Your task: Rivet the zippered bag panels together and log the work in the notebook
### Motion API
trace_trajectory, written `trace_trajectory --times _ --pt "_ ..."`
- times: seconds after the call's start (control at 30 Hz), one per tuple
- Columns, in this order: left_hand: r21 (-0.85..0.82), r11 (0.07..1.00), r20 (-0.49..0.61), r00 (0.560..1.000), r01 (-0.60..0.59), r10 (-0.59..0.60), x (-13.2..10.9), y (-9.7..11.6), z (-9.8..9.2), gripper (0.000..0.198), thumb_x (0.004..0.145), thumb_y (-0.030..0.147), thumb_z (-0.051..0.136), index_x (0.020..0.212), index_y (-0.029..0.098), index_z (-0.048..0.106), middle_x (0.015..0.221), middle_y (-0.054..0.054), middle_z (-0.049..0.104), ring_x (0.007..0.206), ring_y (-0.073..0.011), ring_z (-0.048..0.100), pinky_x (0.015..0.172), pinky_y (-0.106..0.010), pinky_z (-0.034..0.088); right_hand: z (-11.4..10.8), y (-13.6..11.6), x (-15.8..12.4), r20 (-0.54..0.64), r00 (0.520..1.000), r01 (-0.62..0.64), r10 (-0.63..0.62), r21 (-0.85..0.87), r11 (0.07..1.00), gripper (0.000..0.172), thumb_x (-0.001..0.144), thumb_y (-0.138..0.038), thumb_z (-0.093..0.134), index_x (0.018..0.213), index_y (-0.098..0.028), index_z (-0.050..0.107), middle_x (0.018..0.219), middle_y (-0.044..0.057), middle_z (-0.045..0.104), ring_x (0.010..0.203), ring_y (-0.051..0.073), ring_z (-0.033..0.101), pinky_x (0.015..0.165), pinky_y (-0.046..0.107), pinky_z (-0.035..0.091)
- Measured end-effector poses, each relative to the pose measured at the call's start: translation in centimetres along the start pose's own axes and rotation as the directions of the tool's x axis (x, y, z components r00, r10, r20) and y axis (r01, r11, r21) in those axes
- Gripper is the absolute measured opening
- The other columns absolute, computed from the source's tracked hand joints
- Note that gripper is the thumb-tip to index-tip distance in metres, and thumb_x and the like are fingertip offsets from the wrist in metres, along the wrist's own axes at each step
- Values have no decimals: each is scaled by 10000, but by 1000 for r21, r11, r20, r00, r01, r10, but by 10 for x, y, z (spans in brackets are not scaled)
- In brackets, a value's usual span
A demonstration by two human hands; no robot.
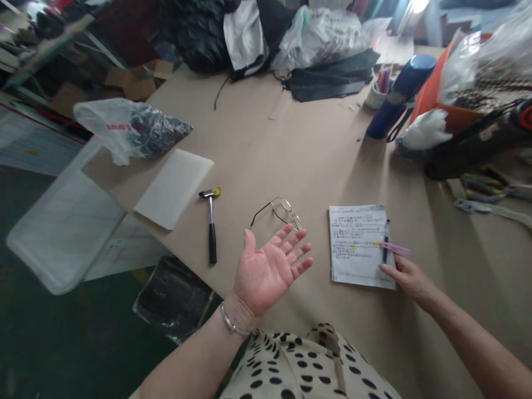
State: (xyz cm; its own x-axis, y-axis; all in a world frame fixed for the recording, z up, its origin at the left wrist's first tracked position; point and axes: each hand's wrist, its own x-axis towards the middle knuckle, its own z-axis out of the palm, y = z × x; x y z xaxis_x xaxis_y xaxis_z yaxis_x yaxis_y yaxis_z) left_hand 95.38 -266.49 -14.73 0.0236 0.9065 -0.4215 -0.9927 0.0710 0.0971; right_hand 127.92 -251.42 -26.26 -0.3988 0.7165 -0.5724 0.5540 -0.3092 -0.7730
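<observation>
Holding nothing in left hand (266,271), with fingers spread palm up, near glasses (286,208) on the table (270,155); resting right hand (409,280) at right edge of notebook (353,271), perhaps to steady it; cannot tell whether gripping pink thing (395,248).

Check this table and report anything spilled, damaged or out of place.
Nothing stands out as spilled or damaged. Slightly untidy: small pale scraps lie loose on the tan tabletop. The thin metal-framed eyeglasses lie unfolded just beyond the palm-up left hand, arguably an awkward spot for them.
</observation>
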Motion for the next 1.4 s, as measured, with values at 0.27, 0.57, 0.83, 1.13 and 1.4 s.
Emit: trace_trajectory --times 0.27,0.57,0.83,1.13,1.4 --pt "8 1000 9 1000 10 -10 -3 -5 4 770 856 737 248 1263 133 496 1387 -181 427 1236 -373 435 977 -481 404 20 -12 -4 1 997 68 -83 -576 815 458 786 -530 494 997 -150 640 958 139 719 838 309 674 698 393 521" --pt "27 999 31 999 21 -21 -7 -6 7 789 837 765 245 1276 156 488 1395 -167 426 1258 -376 416 975 -484 397 35 -58 -27 59 996 30 67 -929 368 485 893 -612 282 883 -263 619 859 96 710 771 328 671 594 368 411" --pt "35 999 19 1000 18 -19 -8 -6 3 793 841 762 219 1259 152 503 1387 -172 437 1256 -378 418 968 -491 395 32 -39 -36 79 989 125 -127 -902 414 366 878 -555 388 783 -264 589 736 31 669 643 250 644 516 306 343" --pt "92 996 -88 996 -14 22 -5 -3 -12 727 871 719 244 1244 157 514 1359 -172 464 1200 -350 487 926 -460 448 45 -41 -28 91 910 327 -404 -756 568 274 913 -417 429 831 -231 612 842 38 689 698 194 650 599 296 445" --pt "620 765 -387 779 -177 494 21 35 -68 205 823 344 598 924 172 550 912 -44 620 813 -158 623 677 -248 470 130 -138 19 305 808 542 -505 -721 432 185 934 -245 446 969 -203 623 937 65 641 897 200 585 759 298 449"
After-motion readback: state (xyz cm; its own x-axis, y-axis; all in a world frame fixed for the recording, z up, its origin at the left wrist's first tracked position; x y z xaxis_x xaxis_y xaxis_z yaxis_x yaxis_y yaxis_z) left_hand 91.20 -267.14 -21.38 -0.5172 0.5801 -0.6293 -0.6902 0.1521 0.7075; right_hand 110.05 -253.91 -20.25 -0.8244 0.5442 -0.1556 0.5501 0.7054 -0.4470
